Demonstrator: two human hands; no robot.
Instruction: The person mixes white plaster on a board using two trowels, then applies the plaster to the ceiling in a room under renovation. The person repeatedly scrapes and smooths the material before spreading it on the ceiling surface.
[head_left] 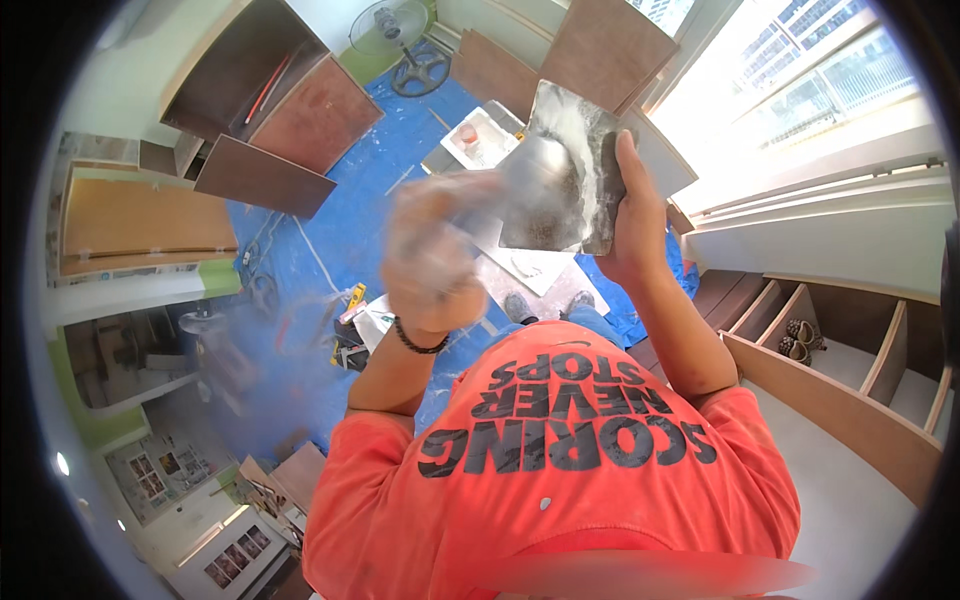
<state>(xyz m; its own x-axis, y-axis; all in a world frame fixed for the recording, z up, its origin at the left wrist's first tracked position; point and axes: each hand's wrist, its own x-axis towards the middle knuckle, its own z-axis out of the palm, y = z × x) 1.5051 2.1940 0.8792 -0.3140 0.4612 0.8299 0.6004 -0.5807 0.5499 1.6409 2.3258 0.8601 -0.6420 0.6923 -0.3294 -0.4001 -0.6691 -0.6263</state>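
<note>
One metal plaster board [560, 190], smeared white and grey, is held up in front of the chest. The right hand [635, 215] grips its right edge, fingers wrapped behind and thumb on the rim. The left hand [435, 255] is blurred, closed round one trowel [530, 170] whose blade lies on the board's face. Below lies one blue floor sheet [340, 220] carrying one white tray [482, 140]. One fan [395, 30] stands at the far edge. Two brown panels [610, 50] lean near the window
</note>
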